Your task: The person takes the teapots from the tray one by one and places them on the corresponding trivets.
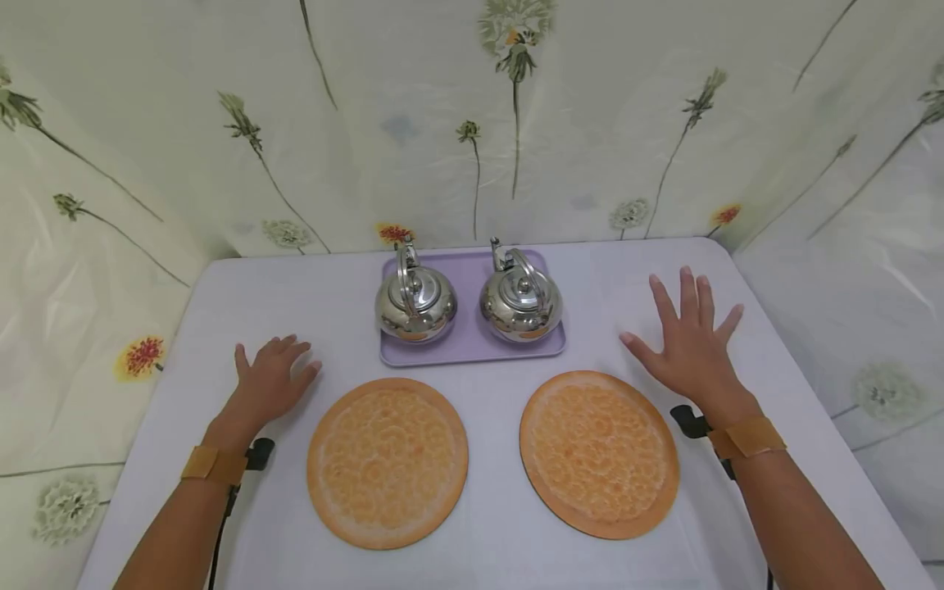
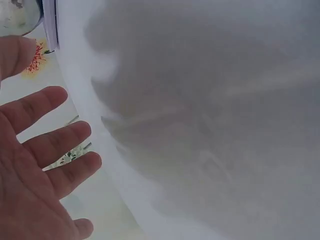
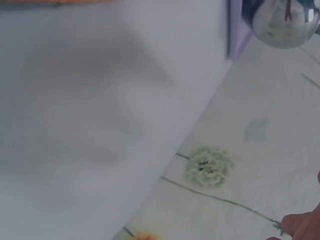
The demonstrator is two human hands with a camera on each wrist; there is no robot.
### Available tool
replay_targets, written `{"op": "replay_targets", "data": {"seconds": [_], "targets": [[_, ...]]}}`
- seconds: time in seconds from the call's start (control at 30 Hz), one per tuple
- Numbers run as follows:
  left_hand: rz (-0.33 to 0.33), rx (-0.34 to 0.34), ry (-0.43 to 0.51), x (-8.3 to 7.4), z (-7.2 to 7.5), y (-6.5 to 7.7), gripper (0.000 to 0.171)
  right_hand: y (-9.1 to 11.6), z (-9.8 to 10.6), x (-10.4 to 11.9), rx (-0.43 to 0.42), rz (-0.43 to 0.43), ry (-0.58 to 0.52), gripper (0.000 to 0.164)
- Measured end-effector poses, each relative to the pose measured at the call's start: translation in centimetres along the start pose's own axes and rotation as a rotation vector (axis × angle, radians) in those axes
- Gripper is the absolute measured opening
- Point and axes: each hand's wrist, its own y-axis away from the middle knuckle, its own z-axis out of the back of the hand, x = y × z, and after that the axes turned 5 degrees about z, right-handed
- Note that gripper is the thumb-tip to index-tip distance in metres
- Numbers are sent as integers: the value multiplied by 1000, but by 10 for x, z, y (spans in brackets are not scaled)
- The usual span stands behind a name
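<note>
Two shiny metal teapots stand on a lilac tray (image 1: 469,352) at the back middle of the table: the left teapot (image 1: 417,305) and the right teapot (image 1: 520,305), each with an arched handle over its lid. In front of them lie two round mats patterned like pizza or flatbread, the left round mat (image 1: 387,463) and the right round mat (image 1: 599,455). My left hand (image 1: 271,378) is held to the left of the tray with its fingers spread, holding nothing. To the right of the tray, my right hand (image 1: 690,346) has its fingers stretched wide and holds nothing.
A white cloth covers the table (image 1: 494,549). Behind it and at both sides hangs a pale curtain (image 1: 413,164) printed with dandelions and flowers. Each wrist wears a brown strap with a small black camera and a cable.
</note>
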Motion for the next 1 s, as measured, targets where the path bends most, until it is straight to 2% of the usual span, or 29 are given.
{"op": "replay_targets", "data": {"seconds": [0.1,0.2,0.37,0.5,0.7,0.83,1.0], "targets": [[-24,4,70,-1,1,-4,44,-4,6,8,-21,19,-13,94],[-34,44,181,0,4,-8,46,-7,13,16,-43,41,-25,93],[24,108,351,-3,8,-12,56,-14,24,31,-80,87,-75,88],[52,110,421,-7,8,-17,55,-20,30,45,-98,123,-112,86],[25,80,473,-11,8,-26,46,-29,33,62,-156,200,-161,81],[10,104,535,-12,9,-32,45,-35,35,73,-178,252,-223,77],[5,134,594,-13,9,-38,48,-42,37,90,-165,286,-316,71]]}}
